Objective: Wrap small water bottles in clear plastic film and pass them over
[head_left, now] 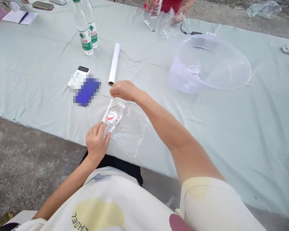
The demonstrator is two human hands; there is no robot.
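Observation:
My left hand is closed around the base of a small clear water bottle with a red and white label. The bottle lies tilted, its white cap pointing away from me. A sheet of clear plastic wrap lies around and under the bottle. My right hand is closed in a pinch on the top edge of that wrap, just above the bottle's cap. Both hands are over the near edge of the pale green cloth.
A white roll of wrap lies beyond my right hand. A large clear bowl stands at the right. Two green-labelled bottles, a small white device, a pen, and another person's hands are farther back.

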